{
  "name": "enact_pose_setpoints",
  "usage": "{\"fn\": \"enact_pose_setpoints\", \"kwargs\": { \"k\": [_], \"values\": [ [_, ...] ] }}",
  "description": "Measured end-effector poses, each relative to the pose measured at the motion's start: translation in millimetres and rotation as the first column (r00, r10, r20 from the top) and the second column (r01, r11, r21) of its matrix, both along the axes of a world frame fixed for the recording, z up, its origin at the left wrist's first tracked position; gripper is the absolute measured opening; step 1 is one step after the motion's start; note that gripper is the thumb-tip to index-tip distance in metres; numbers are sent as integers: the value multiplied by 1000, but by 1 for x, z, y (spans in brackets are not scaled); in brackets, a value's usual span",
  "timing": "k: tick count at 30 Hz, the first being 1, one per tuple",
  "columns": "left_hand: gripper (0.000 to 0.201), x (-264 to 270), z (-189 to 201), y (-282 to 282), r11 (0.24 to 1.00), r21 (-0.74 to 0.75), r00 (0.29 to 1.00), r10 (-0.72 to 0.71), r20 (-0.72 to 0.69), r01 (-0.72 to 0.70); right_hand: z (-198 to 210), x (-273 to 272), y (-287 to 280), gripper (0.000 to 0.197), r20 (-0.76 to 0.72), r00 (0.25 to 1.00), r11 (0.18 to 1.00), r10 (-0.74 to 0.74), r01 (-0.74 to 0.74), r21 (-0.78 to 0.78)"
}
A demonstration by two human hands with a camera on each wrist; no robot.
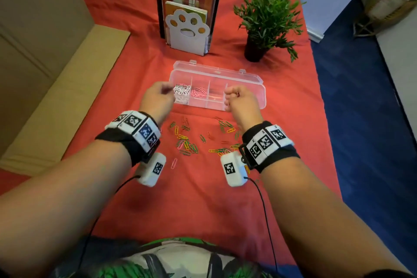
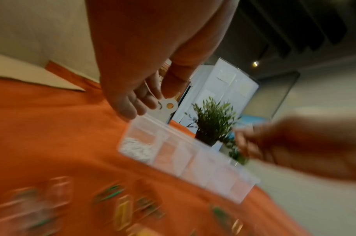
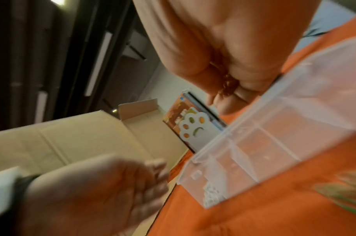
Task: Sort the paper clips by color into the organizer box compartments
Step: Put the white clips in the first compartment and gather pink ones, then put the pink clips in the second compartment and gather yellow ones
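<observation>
The clear organizer box point(image 1: 262, 95) lies open on the red cloth. Its leftmost compartment holds white clips point(image 1: 181, 90), and the one beside it holds pink clips point(image 1: 198, 92). My left hand point(image 1: 161, 93) hovers at the box's left end; in the left wrist view its fingers point(image 2: 132, 108) are loosely spread and hold nothing. My right hand point(image 1: 234, 96) is curled in a fist over the right compartments. In the right wrist view it point(image 3: 227, 89) grips what look like reddish clips point(image 3: 228, 81). Loose green, yellow, pink and red clips point(image 1: 187, 142) lie scattered in front of the box.
Behind the box stands a white paw-shaped bookend point(image 1: 187, 27) with books, and to its right a potted plant point(image 1: 266, 22). A cardboard box point(image 1: 45, 79) borders the table on the left. The cloth's right edge drops to blue floor point(image 1: 361, 119).
</observation>
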State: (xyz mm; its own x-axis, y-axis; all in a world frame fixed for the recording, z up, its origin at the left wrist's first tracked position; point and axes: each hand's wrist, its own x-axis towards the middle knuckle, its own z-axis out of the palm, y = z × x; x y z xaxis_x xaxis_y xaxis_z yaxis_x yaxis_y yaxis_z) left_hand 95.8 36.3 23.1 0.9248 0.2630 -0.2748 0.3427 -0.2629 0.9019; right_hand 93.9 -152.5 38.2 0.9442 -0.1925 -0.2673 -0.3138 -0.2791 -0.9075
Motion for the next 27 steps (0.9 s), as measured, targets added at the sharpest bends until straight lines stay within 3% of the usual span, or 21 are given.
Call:
{"fn": "enact_pose_setpoints", "kwargs": {
  "k": [4, 8, 10, 12, 14, 18, 21, 27],
  "values": [
    [36, -35, -17, 31, 974, 224, 999, 17, -40, -8, 5, 32, 35, 28, 136, 986, 974, 97, -66, -218],
    [35, -55, -31, 53, 907, 416, 994, -16, -106, 59, 0, 41, 58, 48, -71, 928, 813, 367, -357, -460],
    [32, -63, -35, 61, 873, 475, 990, -61, -127, 114, 1, 36, 60, 53, -51, 923, 792, 382, -355, -497],
    [30, -69, -39, 65, 849, 503, 985, -112, -132, 164, 0, 26, 61, 45, 43, 929, 804, 367, -294, -516],
    [33, -72, -43, 65, 821, 529, 976, -181, -117, 216, -8, 8, 63, 34, 49, 905, 781, 423, -336, -526],
    [49, -64, -52, 57, 726, 578, 912, -402, -83, 373, -43, -39, 68, 26, -153, 731, 559, 665, -623, -547],
    [46, -62, -55, 52, 701, 596, 901, -424, -92, 391, -70, -68, 66, 23, -178, 666, 454, 724, -655, -604],
    [27, -75, -53, 27, 703, 555, 876, -470, -106, 445, -76, -73, 33, 18, -155, 776, 542, 611, -553, -632]
  ]
}}
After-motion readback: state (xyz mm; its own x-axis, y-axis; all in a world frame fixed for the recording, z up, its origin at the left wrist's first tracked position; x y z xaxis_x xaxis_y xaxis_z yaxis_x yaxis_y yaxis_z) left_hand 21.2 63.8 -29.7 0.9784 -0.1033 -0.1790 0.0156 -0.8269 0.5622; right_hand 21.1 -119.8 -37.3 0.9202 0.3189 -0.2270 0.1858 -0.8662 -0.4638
